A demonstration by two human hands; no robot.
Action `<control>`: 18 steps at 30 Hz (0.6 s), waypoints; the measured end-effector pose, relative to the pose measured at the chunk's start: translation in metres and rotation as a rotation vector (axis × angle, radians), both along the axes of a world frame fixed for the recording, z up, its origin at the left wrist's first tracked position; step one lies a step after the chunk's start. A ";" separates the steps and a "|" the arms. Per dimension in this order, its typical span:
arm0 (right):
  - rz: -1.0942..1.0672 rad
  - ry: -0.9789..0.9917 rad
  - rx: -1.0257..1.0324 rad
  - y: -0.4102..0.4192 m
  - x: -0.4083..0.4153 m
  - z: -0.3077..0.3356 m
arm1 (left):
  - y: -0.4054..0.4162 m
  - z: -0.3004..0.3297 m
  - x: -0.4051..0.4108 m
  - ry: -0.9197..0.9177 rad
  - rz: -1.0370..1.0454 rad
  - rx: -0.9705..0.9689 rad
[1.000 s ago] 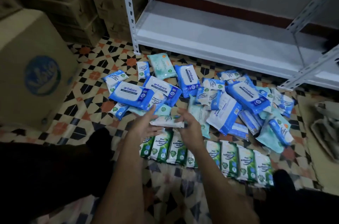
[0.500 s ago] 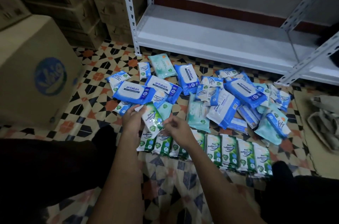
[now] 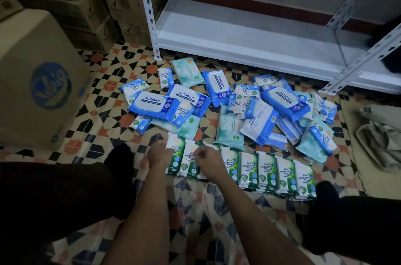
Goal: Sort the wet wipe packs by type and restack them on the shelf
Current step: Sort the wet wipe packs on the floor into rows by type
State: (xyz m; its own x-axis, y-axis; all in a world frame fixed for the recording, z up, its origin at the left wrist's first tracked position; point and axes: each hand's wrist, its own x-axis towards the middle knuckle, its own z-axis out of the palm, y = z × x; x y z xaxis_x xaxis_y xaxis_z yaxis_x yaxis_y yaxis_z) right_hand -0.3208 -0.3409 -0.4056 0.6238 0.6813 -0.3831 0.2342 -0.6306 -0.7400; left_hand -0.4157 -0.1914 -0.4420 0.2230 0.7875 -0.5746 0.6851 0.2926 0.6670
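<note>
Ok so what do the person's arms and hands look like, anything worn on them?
Both forearms are bare to the frame's lower edge: no sleeves, gloves or watch visible. The left hand and right hand show no rings that can be made out in the dim light. Dark trousers cover the legs on either side.

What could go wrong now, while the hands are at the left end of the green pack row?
1. The left hand and right hand could nudge the overlapping green Pine packs out of line.
2. The loose blue pile lies close behind the row; packs may slide in and mix types.
</note>
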 end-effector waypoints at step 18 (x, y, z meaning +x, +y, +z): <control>-0.364 -0.188 -0.532 -0.118 0.145 0.007 | -0.030 -0.021 0.011 0.159 -0.214 -0.028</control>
